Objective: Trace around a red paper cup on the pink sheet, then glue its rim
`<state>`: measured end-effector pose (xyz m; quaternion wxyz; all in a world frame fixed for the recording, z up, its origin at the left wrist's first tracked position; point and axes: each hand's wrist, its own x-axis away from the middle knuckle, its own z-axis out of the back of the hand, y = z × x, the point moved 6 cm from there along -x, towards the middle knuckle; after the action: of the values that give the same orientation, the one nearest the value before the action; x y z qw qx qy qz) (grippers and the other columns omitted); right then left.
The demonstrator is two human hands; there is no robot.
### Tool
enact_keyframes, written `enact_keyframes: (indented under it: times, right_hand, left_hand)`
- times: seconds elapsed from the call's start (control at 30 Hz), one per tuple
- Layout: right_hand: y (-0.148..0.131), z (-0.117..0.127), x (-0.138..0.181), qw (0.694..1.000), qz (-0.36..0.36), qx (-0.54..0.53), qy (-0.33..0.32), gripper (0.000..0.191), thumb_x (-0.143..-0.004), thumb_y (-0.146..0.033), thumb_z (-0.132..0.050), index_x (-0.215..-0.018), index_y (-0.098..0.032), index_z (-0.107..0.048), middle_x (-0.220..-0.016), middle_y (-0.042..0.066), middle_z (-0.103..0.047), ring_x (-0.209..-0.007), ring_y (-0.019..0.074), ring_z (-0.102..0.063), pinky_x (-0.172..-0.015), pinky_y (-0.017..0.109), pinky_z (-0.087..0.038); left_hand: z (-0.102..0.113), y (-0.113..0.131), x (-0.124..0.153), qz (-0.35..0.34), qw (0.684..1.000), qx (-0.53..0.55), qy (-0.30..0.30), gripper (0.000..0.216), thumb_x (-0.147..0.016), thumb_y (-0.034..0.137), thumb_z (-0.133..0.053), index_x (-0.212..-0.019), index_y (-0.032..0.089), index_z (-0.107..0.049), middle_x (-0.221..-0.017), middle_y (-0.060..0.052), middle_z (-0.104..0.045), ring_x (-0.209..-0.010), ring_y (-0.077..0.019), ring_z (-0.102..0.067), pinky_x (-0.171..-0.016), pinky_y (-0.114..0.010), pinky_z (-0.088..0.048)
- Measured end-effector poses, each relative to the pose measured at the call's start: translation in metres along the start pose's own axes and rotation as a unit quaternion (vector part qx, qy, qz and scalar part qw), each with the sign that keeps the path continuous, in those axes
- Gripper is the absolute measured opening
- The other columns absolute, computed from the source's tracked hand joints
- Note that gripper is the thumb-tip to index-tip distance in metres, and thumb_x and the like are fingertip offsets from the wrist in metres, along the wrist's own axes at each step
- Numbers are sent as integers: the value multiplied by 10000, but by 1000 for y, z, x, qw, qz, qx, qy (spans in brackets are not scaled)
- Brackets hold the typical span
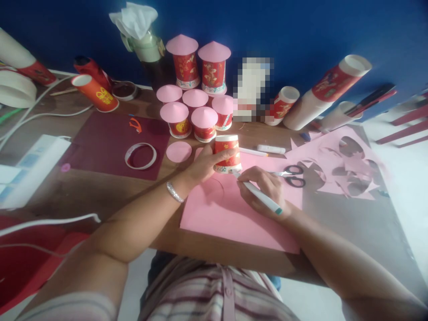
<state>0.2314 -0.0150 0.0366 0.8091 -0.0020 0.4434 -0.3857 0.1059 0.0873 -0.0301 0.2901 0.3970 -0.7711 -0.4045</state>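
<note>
1. Left hand point(205, 161) is curled around a red printed paper cup point(228, 154), fingers and thumb closed on its side; a silver bracelet point(174, 191) circles that wrist.
2. Right hand point(262, 191) grips a white marker pen point(261, 196) with a green end, its tip up at the cup's patterned white lower band; I can't tell whether it touches.
3. So the cup sits in the left hand, just beyond the right fingertips, above pink paper point(214, 218).
4. Just right of the right hand lie black-handled scissors point(295, 182).
5. Beyond the left hand stand cone-topped cups point(204, 118); beside it, a pink paper disc point(179, 152).
</note>
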Motion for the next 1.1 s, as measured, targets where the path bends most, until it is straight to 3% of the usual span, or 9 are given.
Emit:
enact_keyframes:
  times: [1.1]
  right_hand:
    - [-2,3,1,1000,0,9,-1,182,-917,-62,-601,-958,-237,-570,-744,-25,-666,-591,124,-639,-533,249,-510]
  left_hand:
    - [-2,3,1,1,1000,13,-8,423,-745,399,-932,-955,160,-654,-878,-9,-659,-813,-142,-628,-757,-291,-507]
